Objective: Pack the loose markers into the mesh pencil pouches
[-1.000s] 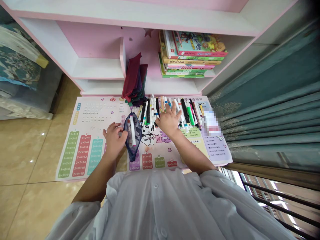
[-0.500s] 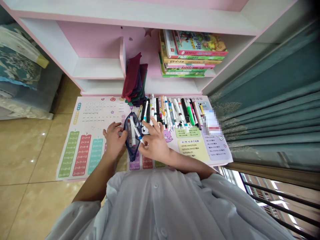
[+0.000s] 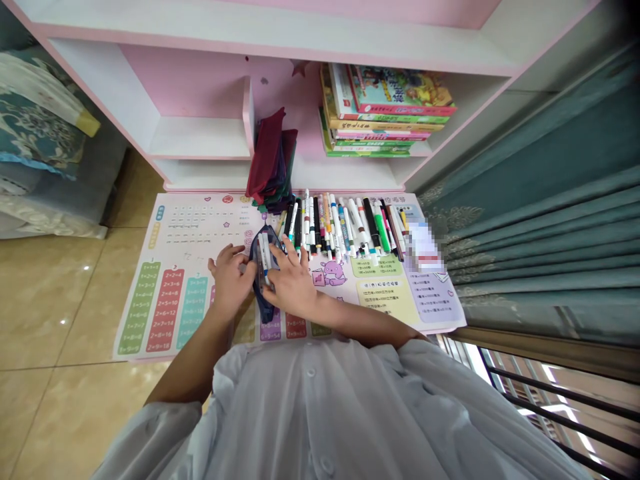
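A navy mesh zip pouch point(image 3: 263, 280) lies upright on the printed multiplication mat point(image 3: 185, 230), with several markers standing in its mouth point(image 3: 263, 253). My left hand point(image 3: 230, 280) grips the pouch's left edge. My right hand point(image 3: 293, 280) lies across the pouch from the right, its fingers at the mouth and hiding much of it. Just above my right hand, many felt-tip markers point(image 3: 345, 227) lie side by side on the mat, their tips pointing different ways.
Behind the mat, dark red and green pouches point(image 3: 270, 160) lean on a pink-and-white shelf, and a stack of children's books point(image 3: 385, 113) stands to their right. A teal curtain point(image 3: 525, 247) hangs at right, and beige floor tiles point(image 3: 60, 313) lie at left.
My right hand has moved left onto the pouch, and the blue-banded marker it held is no longer visible beside it. The pouch has tilted slightly; my left hand stays at its edge.
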The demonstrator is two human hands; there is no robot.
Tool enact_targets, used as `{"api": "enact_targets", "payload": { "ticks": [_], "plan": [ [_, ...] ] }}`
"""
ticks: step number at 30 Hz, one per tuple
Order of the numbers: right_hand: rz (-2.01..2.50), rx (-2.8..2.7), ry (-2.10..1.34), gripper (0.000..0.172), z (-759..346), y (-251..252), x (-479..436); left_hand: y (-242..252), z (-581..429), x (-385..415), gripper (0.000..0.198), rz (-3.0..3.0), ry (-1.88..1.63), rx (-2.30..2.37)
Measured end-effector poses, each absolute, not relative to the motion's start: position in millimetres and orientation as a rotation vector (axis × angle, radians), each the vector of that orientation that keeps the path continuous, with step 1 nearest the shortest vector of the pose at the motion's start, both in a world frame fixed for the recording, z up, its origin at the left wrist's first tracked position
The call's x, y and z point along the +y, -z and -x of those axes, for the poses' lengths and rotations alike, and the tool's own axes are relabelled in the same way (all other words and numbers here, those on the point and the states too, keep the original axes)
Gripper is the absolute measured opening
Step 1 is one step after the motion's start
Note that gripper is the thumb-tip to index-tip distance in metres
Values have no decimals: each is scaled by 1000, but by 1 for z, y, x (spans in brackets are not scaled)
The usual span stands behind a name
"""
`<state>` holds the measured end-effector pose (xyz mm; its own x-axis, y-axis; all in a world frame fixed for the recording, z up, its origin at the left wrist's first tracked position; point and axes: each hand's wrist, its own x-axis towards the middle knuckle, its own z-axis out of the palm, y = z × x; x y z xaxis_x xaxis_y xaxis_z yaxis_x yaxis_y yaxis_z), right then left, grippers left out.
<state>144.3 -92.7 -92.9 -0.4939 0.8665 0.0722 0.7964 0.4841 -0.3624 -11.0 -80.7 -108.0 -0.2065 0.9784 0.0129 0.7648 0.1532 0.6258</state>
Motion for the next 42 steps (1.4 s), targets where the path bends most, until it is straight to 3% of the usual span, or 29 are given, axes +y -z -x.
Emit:
{"api": "enact_targets", "payload": {
  "ticks": [5, 12, 28, 35, 42],
  "plan": [
    [1480, -2360, -345, 26, -156, 94, -77, 109, 11, -80, 17, -1657, -726, 2053],
    [1919, -2055, -57, 23, -191, 103, -20, 111, 12, -80, 17, -1640, -744, 2046],
    [2121, -2116, -9, 28, -202, 102, 8, 112, 12, -80, 16, -1625, -757, 2044],
    [2029, -2073, -14, 22, -211, 82, -11, 112, 12, -79, 16, -1616, -750, 2062],
    [1610, -2074, 11, 11, -207, 54, -84, 114, 13, -80, 18, -1659, -767, 2023]
  ]
}}
